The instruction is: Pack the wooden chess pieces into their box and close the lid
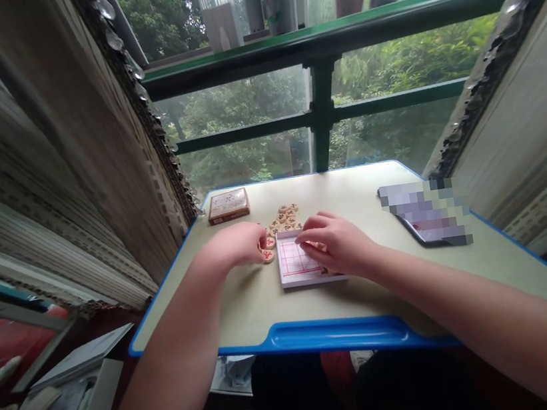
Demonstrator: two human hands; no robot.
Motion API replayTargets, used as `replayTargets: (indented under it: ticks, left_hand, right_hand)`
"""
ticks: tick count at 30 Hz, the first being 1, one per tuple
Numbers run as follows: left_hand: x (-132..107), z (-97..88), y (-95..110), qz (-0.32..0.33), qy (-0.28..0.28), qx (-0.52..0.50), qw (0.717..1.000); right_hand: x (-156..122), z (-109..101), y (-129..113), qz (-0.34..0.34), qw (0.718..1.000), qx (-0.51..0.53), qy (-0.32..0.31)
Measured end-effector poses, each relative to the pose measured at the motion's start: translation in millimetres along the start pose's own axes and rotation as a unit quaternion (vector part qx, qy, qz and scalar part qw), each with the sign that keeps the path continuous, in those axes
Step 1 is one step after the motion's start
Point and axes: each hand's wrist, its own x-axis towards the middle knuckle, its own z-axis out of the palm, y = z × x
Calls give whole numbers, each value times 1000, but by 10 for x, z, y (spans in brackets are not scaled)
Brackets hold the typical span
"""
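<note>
My left hand [242, 244] is curled at the left side of a group of round wooden xiangqi pieces [283, 218]. Its fingertips close on a piece at the edge, beside a piece with a red character [268, 256]. Right of it lies a shallow white box [291, 284] with a red grid on its inside bottom. Over the box's right part hovers my right hand [336, 242], thumb and fingers bent close together. Whatever is between those fingers is hidden. Part of a wooden piece shows in the box beneath that hand.
A brown flat case [228, 205] lies at the table's back left. On the right rests a phone [426, 215], partly pixelated. The pale table [352, 188] has a blue rim and a front groove [340, 332]. Curtains hang on both sides, with a window behind.
</note>
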Motion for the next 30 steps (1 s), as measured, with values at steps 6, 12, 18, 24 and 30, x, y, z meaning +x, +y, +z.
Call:
replayTargets:
  ticks: [6, 12, 18, 24, 30]
  left_hand:
    - [68, 65, -17, 13, 5, 28, 1000]
    - [104, 72, -35, 24, -12, 15, 1000]
    - [77, 15, -80, 14, -15, -70, 997]
    - [94, -7, -90, -5, 17, -214, 977]
    - [175, 72, -10, 45, 30, -199, 979]
  right_hand:
    - [13, -6, 1, 9, 1000, -11, -19]
    - [16, -37, 29, 11, 1000, -12, 4]
    - [20, -104, 105, 87, 996, -4, -17]
    - [-29, -212, 181, 129, 969, 54, -202]
    - [-91, -157, 159, 91, 971, 50, -216]
